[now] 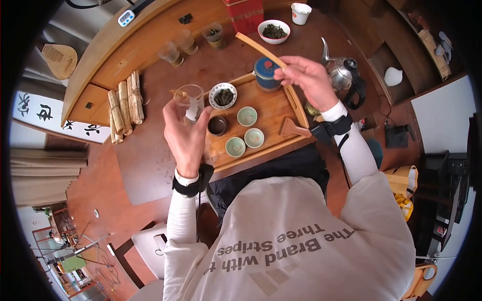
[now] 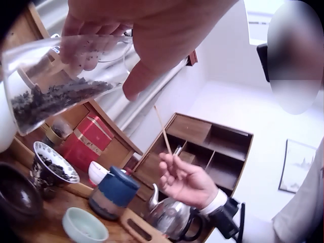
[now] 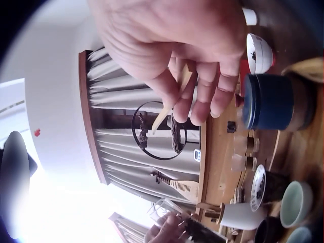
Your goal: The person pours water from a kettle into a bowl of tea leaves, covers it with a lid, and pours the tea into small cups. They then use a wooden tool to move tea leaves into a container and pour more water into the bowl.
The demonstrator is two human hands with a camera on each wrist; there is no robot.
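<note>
My left hand grips a clear glass above the left end of the wooden tray. Dark tea leaves lie along its lower side in the left wrist view, where the glass is tilted nearly on its side. Between thumb and fingers, my right hand pinches a slender, slightly curved wooden tea stick, raised over the blue lidded jar. The stick's tip is well apart from the glass. On the tray near the left hand stand a patterned bowl of tea leaves and a dark cup.
Three pale green cups and a brown wooden piece are on the tray. A metal kettle stands at the right. Behind are a white bowl of leaves, a red box and several glasses. Bamboo rolls lie left.
</note>
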